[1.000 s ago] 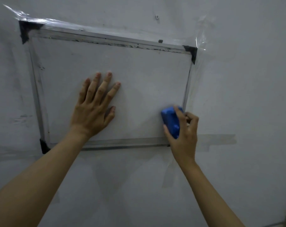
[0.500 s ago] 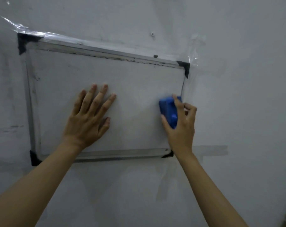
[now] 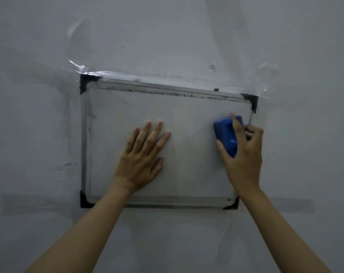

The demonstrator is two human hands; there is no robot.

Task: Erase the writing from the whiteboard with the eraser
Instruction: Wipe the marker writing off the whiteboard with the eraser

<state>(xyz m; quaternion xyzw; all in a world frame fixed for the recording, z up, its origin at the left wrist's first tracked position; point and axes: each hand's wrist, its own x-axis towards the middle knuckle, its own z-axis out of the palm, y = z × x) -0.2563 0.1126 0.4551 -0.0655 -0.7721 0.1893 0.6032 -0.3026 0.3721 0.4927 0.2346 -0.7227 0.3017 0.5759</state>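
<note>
A small whiteboard (image 3: 116, 119) with a metal frame and black corner pieces is taped flat against a grey wall. Its surface looks blank; only dark smudges run along the top and left edges. My left hand (image 3: 142, 158) lies flat on the middle of the board, fingers spread and pointing up. My right hand (image 3: 244, 154) grips a blue eraser (image 3: 225, 134) and presses it on the board near the right edge, in the upper right part.
Clear tape (image 3: 82, 70) holds the board's top edge and shines at both upper corners. The grey wall (image 3: 167, 36) surrounds the board, with a small screw (image 3: 212, 66) above it and a darker horizontal band (image 3: 285, 205) at the board's bottom level.
My right hand has slid the eraser upward along the board's right side, from near the bottom corner to the upper right. The view has tilted upward. My left hand stays flat on the board.
</note>
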